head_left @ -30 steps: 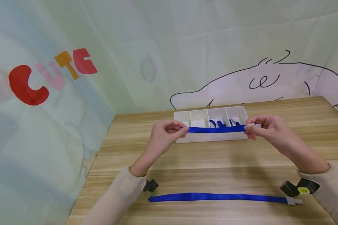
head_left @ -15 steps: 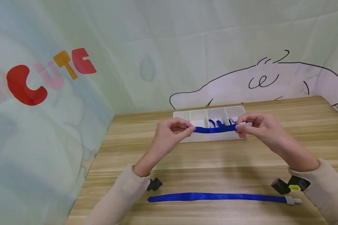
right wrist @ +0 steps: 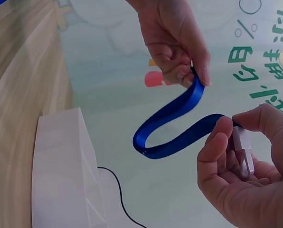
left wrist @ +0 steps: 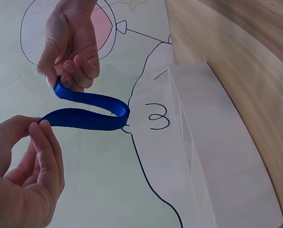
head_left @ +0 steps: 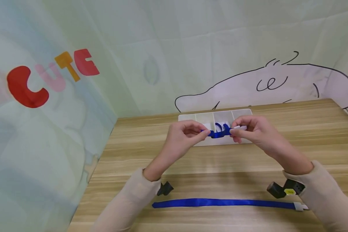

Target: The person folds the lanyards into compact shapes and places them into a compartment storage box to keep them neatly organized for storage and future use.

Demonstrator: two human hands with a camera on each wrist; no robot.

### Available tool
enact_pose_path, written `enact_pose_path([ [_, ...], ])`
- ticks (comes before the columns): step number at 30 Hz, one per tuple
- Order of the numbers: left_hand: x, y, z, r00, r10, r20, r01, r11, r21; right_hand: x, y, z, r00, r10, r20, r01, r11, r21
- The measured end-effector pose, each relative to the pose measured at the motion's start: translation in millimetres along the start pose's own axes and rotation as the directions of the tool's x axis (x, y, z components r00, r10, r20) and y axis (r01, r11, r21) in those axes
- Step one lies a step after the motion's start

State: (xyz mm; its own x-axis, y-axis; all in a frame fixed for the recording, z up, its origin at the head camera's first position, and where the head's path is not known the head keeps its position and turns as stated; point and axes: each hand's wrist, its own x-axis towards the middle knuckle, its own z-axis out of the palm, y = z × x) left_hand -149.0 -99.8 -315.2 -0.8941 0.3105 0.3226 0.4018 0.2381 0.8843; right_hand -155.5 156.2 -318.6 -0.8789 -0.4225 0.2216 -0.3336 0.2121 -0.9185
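Observation:
A blue lanyard (left wrist: pixel 84 119) with a white plastic clip (right wrist: pixel 243 147) is held up between my hands, just above and in front of a white compartment box (head_left: pixel 217 142). My left hand (head_left: pixel 187 133) pinches one end between thumb and fingers. My right hand (head_left: pixel 255 129) pinches the other end beside the clip. Between them the band sags and folds into a U-shaped bend, plain in both wrist views. A second blue lanyard (head_left: pixel 220 202) lies stretched out on the table nearer to me, its white clip (head_left: pixel 298 206) at the right end.
The box stands toward the back of the wood-grain table (head_left: pixel 139 154). Blue bands show in one of its compartments, partly hidden by my hands. A printed cloth backdrop (head_left: pixel 150 38) hangs behind and at the left of the table.
My hands have come closer together, the right moving left and the left moving right. The lanyard, stretched nearly straight before, now bends between them. The lanyard on the table stays put.

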Motion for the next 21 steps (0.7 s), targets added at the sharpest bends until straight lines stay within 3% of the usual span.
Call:
enact_pose_path([
  [5,3.6,4.2,7.6,1.000,0.009,0.020,-0.009,0.999,-0.048,6.0,-4.5,9.5,0.999,-0.032,0.014,0.032,0.999,0.039],
  [10,5.7,6.9,13.1,0.999,0.030,0.034,-0.028,0.998,-0.052,9.8,-9.0,17.6,1.000,-0.016,0.011,0.015,0.997,0.072],
  [21,7.0,7.4,15.2,0.999,0.039,0.035,-0.036,0.996,-0.080,13.2,-9.1,22.2,0.999,-0.038,0.009,0.037,0.993,0.114],
])
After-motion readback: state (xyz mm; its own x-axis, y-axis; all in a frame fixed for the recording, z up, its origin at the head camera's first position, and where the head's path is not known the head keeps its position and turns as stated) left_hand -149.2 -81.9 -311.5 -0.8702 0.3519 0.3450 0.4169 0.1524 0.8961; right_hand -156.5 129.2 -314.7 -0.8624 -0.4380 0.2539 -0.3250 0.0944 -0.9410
